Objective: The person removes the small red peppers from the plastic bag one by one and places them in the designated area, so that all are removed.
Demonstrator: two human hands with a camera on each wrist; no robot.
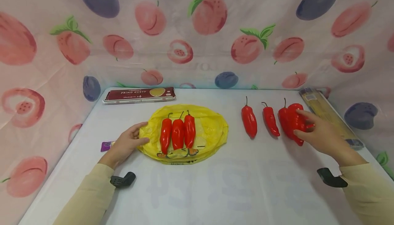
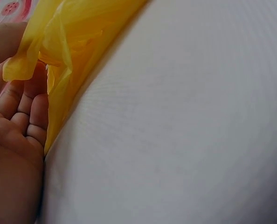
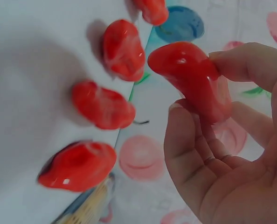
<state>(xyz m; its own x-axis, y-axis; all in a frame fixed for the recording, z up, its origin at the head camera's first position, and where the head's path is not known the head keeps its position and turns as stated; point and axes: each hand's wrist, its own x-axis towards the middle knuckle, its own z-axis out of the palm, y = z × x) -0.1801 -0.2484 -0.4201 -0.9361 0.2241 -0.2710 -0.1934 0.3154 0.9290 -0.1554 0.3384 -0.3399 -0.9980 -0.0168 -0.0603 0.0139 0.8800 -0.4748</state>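
Note:
My right hand point(image 1: 320, 132) pinches a glossy red pepper point(image 3: 190, 77) between thumb and fingers, above the right side of the table. Beside it lie more red peppers point(image 1: 249, 121), one of them partly hidden behind the held one. At the left, my left hand point(image 1: 127, 143) holds the rim of a yellow plastic bag point(image 1: 215, 126); in the left wrist view the thin yellow film point(image 2: 59, 51) passes between thumb and fingers. The bag lies spread in a rough oval with its edge turned up. Three red peppers point(image 1: 178, 134) lie side by side on it, stems pointing away from me.
A dark red spaghetti pack point(image 1: 138, 95) lies at the table's back left. Another long pack point(image 1: 330, 115), yellowish and clear, lies along the right edge. A small purple packet point(image 1: 106, 146) sits partly behind my left wrist. Fruit-printed cloth point(image 1: 184, 20) walls in the back and sides.

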